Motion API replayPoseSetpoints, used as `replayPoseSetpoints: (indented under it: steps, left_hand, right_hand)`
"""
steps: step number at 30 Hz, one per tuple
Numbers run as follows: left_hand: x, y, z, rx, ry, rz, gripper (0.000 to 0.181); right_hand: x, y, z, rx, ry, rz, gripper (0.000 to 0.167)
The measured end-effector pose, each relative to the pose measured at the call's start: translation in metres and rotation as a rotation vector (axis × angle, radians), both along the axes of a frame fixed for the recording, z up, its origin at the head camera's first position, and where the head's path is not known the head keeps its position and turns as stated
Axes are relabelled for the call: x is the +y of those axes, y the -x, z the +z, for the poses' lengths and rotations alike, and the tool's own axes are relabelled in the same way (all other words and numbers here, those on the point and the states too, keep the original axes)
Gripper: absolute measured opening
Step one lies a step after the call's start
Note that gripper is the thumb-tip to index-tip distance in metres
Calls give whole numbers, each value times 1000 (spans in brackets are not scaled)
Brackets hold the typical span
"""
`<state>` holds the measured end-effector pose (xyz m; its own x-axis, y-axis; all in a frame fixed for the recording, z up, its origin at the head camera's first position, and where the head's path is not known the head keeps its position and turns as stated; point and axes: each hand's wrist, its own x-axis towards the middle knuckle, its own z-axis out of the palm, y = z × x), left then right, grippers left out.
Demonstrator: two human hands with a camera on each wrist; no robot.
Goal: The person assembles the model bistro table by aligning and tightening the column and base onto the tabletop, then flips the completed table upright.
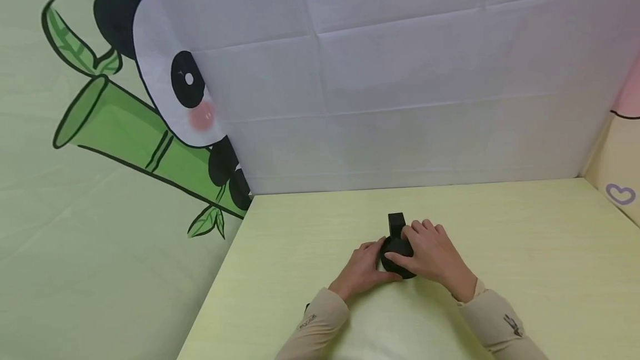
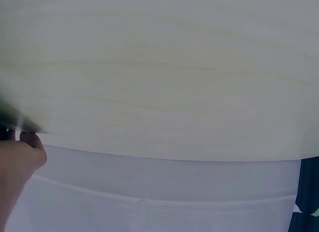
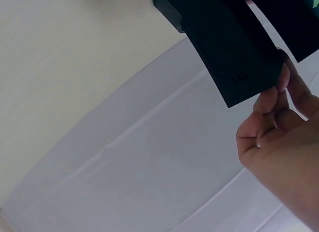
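Observation:
A black object (image 1: 397, 249) with a rounded body and a rectangular block at its far end sits on the pale yellow table; I cannot tell its kind. My left hand (image 1: 364, 268) holds its left side, fingers at the far edge and thumb along the near edge. From the right, my right hand (image 1: 432, 251) grips it, the thumb across its top and the fingertips beside the block. In the right wrist view the fingers pinch an edge of a flat black part (image 3: 234, 57). The left wrist view shows only a bit of the left hand (image 2: 20, 159) and a dark blur.
The table (image 1: 300, 221) runs back to a white cloth wall (image 1: 400, 99). A green backdrop (image 1: 75, 238) with a printed panda and bamboo hangs at the left. Another printed panel (image 1: 620, 171) stands at the right. A small dark thing shows beside the left sleeve.

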<state>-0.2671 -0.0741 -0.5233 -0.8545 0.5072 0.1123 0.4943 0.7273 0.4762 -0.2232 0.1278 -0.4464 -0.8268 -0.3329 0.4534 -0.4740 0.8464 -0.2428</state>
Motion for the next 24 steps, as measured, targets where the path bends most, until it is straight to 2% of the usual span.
replayPoseSetpoints:
  steps: [4,8,12,17,24]
  left_hand:
    - [-1,0,0,-3,1,-3,97]
    - [-1,1,-1,-10,2,2,98]
    - [-1,1,-1,-7,1,1,98]
    - [0,2,-2,-6,2,-1,97]
    - [1,3,-3,-21,1,10,98]
  right_hand:
    - [0,-2,1,0,-2,50,30]
    - [0,-2,2,8,-20,86,29]
    - [0,-3,3,-6,-22,85,39]
    - [0,-4,1,-37,-32,90,37]
    - [-2,-3,0,-24,-32,83,42]
